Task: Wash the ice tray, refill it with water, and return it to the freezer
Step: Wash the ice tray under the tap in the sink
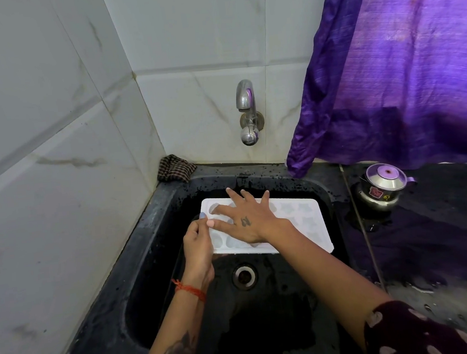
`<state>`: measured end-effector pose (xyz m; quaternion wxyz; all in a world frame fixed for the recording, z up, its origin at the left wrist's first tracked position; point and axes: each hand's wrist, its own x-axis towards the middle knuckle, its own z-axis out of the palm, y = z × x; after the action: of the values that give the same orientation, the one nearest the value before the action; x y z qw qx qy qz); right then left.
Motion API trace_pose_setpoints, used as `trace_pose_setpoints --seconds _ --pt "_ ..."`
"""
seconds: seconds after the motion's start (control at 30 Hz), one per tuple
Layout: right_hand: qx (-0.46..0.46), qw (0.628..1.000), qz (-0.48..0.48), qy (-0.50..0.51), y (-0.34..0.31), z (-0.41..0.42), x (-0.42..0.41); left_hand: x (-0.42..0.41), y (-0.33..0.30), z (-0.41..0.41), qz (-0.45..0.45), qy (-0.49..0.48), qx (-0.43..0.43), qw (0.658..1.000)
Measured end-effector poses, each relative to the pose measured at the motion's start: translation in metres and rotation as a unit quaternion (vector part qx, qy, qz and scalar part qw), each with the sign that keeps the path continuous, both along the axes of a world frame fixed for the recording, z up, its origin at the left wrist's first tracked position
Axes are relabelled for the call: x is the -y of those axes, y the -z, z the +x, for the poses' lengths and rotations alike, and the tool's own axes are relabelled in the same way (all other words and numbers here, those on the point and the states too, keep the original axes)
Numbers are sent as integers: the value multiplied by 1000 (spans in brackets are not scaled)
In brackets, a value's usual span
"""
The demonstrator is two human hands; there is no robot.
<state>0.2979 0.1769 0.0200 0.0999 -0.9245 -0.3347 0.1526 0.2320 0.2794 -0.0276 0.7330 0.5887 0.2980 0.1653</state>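
Ice tray: white ice tray (300,216), held over the black sink (150,268), cavities facing up; sits at about 12 o'clock from the drain (244,276), below the tap (246,110).
Left hand: left hand (197,245) grips the tray's left short edge; fingers curled round the rim, thumb on top near the corner cavity. Red thread band on the wrist.
Right hand: right hand (247,218) lies palm-down across the tray's cavities, fingers spread apart and straight, tips reaching toward 11 o'clock; small dark mark on the back of the hand. Forearm crosses the tray's near long edge from 5 o'clock.
Tap: metal, wall-mounted at 12 o'clock above the sink; no stream visible under the spout.
Sink: wet black basin; drain near its middle, just at 6 o'clock of the tray.
Cloth: checked cloth (175,169) bunched in the corner at 10 o'clock of the tray, on the sink's back ledge.
Table: dark wet table (443,229) at 3 o'clock of the sink carries a small steel lidded pot (382,186).
Curtain: purple curtain (400,63) hangs at 1–2 o'clock, its lower edge near the pot.
Walls: pale marbled tiles (53,136) at left and behind.
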Motion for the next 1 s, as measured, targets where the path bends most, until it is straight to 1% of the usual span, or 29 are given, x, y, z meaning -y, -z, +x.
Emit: trace_pose_setpoints --seconds 0.1,0.2,0.4,0.5,0.63,0.8,1.0 --pt "-11 999 41 1 1 -2 5 1 -1 -2 -8 -9 10 1000" --pt "-15 996 91 11 2 -2 15 0 -2 -3 -16 -21 1 1000" --pt "5 991 126 50 10 3 50 -3 -5 -3 -16 -38 -16 999" --pt "29 987 139 77 12 6 70 -6 -5 -3 -13 -47 -23 999" --pt "55 981 142 124 18 11 95 -9 -7 -4 -20 -52 -24 998" --pt "53 972 147 174 28 11 113 -11 -10 -4 -13 -66 -19 998" --pt "77 977 96 172 32 8 112 -14 -7 -3 -11 -71 -26 997"
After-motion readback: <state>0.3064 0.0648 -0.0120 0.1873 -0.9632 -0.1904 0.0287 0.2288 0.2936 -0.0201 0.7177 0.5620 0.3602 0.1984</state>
